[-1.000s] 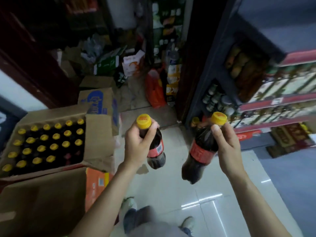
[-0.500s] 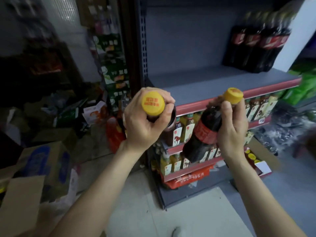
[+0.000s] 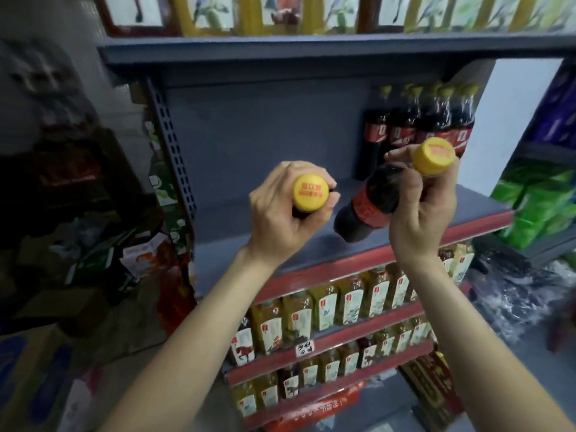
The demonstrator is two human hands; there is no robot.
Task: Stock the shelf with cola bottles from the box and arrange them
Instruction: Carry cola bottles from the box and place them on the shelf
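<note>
Both your hands are wrapped round cola bottles at the neck, just under the yellow caps. Your left hand holds its bottle pointing almost straight away from the camera, so only the cap and a sliver of dark shoulder show; the body is hidden behind your fingers. Your right hand grips the second bottle tilted, cap up and toward you, base swung down and left over the shelf.

Holding by the neck likely keeps each base free, so you can set the bottles down upright with nothing of the hand underneath. The grey shelf is bare on its left and middle, while a row of stocked colas stands at the back right, which probably makes the open spot beside them the natural place for these two. The right bottle hangs nearest that row but is not touching it.

Neither bottle rests on the shelf yet. The box is out of view, so you cannot tell how many remain. The row's depth is hard to judge; the bottles look blurred and may stand several deep. Lower shelves hold yellow bottles, their labels unreadable.
</note>
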